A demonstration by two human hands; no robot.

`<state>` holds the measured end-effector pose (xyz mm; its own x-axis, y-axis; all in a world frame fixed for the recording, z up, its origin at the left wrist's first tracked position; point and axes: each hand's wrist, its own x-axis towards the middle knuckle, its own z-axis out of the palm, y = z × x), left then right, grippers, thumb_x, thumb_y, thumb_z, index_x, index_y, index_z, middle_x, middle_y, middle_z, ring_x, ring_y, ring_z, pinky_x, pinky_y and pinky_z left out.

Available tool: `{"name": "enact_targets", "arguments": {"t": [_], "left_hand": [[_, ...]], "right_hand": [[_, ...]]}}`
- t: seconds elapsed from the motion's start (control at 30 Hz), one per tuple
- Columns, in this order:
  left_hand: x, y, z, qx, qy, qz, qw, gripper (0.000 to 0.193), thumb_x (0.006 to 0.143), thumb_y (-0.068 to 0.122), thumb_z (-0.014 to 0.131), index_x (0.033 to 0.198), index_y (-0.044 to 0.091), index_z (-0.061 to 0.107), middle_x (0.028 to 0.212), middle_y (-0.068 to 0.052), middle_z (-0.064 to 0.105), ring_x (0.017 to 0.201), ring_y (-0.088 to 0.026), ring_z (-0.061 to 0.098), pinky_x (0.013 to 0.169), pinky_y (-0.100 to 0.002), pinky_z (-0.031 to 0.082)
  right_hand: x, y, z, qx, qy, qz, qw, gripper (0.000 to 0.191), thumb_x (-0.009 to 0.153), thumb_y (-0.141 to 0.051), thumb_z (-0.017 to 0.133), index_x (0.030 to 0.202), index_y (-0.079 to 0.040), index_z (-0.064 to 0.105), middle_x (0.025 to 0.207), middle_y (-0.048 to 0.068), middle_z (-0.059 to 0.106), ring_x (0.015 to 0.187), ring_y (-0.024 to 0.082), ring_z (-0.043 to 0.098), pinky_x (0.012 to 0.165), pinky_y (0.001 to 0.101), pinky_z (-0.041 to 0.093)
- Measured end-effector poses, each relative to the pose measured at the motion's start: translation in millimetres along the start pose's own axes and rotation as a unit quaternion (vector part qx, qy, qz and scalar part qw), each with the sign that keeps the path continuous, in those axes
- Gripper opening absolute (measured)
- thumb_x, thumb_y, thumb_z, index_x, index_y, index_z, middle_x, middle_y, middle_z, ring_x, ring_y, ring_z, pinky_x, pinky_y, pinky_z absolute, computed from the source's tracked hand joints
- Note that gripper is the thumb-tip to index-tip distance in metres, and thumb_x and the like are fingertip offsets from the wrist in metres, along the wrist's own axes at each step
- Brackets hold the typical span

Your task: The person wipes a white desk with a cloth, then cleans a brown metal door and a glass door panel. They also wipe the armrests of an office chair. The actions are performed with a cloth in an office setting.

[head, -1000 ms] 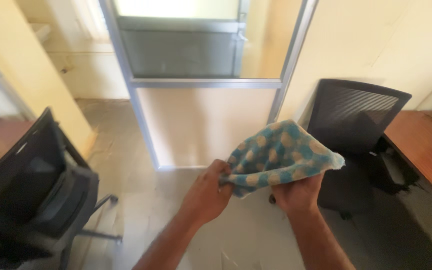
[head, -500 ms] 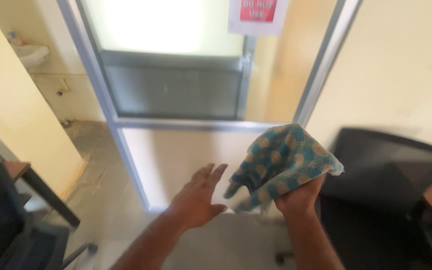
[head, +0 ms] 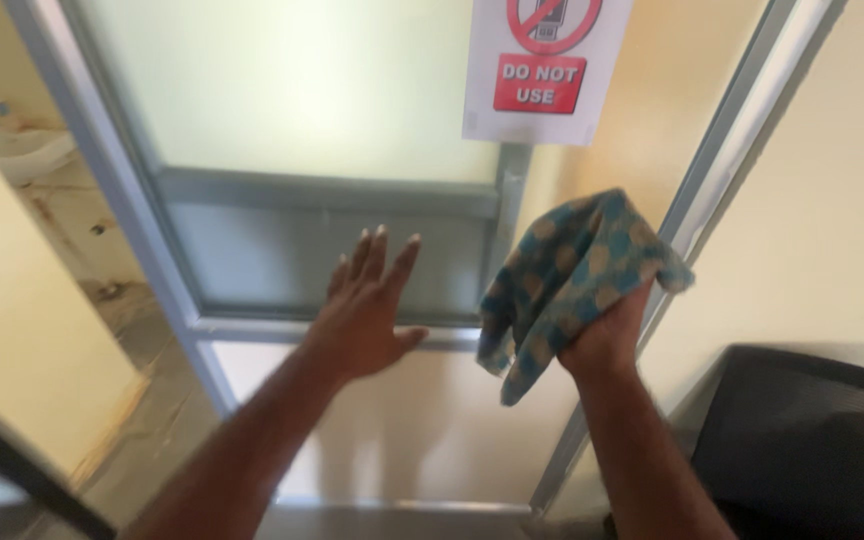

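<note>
While bunched in the clenched right hand (head: 607, 335), checked cloth (head: 567, 285) beside the empty, spread left hand (head: 367, 310).

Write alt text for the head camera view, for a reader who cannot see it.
A person's right hand holds up a blue and tan patterned cloth before a frosted glass door, while the open left hand reaches toward the pane. A sign hangs above.

frosted glass door (head: 302, 90), cream walls (head: 832, 220) — black chair (head: 812, 430)
</note>
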<state>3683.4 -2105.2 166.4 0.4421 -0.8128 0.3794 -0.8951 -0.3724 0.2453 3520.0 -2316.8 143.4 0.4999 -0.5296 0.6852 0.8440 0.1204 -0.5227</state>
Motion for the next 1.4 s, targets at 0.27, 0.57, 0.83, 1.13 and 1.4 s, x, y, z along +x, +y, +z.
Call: {"name": "enact_targets", "arguments": {"t": [0.27,0.57,0.83,1.13,1.4], "left_hand": [[131.0,-51.5,-49.3,0.188,0.132,0.095,0.969,0.111,0.079,0.049,0.079,0.161,0.012,0.015,0.165,-0.029,0.004,0.153,-0.045,0.003,0.119,-0.066,0.009],[224.5,-95.3,-62.7,0.182,0.362,0.188,0.895,0.090,0.097,0.047,0.069,0.165,0.006,0.026,0.171,-0.027,0.010,0.159,-0.044,0.009,0.122,-0.071,0.012],[233.4,-107.3,-36.7,0.153,0.405,0.208,0.877,0.083,0.099,0.048,0.067,0.164,0.008,0.033,0.170,-0.024,0.019,0.158,-0.042,0.016,0.121,-0.073,0.013],[225.2,-107.3,-41.3,0.169,0.383,0.185,0.889,0.084,0.093,0.042,0.072,0.158,0.003,0.036,0.164,-0.026,0.028,0.153,-0.045,0.025,0.119,-0.070,0.018],[181.7,-178.6,-78.4,0.150,0.331,0.237,0.901,0.080,0.092,0.040,0.069,0.159,0.009,0.038,0.167,-0.017,0.036,0.157,-0.036,0.027,0.125,-0.065,0.018]], "right_hand": [[105.9,45.9,-15.5,-0.177,-0.029,-0.012,0.984,0.059,0.107,-0.054,0.035,0.135,-0.005,0.051,0.120,0.017,0.062,0.106,0.029,0.064,0.088,0.0453,0.058],[147.7,112.0,43.8,-0.733,-0.052,-0.332,0.592,0.038,0.095,-0.024,0.067,0.127,-0.006,0.059,0.135,0.023,0.057,0.123,0.044,0.055,0.102,0.0573,0.050],[211.2,125.6,68.6,-0.762,-0.043,-0.430,0.483,0.058,0.105,-0.034,0.061,0.148,0.003,0.048,0.147,0.031,0.053,0.134,0.050,0.054,0.114,0.0628,0.044],[295.2,100.5,135.2,-0.759,-0.053,-0.428,0.488,0.057,0.107,-0.037,0.053,0.150,0.000,0.052,0.131,0.031,0.063,0.106,0.045,0.067,0.085,0.0591,0.056],[281.1,86.9,122.1,-0.810,-0.183,-0.395,0.392,0.055,0.108,-0.048,0.049,0.152,-0.015,0.048,0.147,0.023,0.056,0.126,0.044,0.060,0.102,0.0552,0.052]]}}
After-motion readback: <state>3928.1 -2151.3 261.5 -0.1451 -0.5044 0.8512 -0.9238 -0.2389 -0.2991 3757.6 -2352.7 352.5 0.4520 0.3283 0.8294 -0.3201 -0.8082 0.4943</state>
